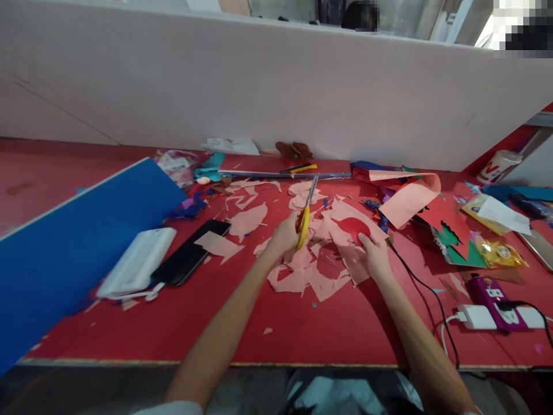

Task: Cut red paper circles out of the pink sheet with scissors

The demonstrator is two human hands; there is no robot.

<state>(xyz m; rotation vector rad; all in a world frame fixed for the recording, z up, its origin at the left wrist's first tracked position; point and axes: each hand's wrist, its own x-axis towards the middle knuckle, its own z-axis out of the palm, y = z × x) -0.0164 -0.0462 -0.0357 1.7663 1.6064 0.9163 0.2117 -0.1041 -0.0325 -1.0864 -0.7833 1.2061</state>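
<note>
My left hand is closed around the yellow handles of a pair of scissors whose blades point away toward the wall. My right hand is pinched on a pink sheet of paper that has a red shape showing on it. Both hands rest over a heap of pink paper scraps on the red table.
A blue board leans at the left, beside a white box and a black phone. A long ruler lies by the white wall. Red, green and pink sheets, a black cable and a power strip lie at the right.
</note>
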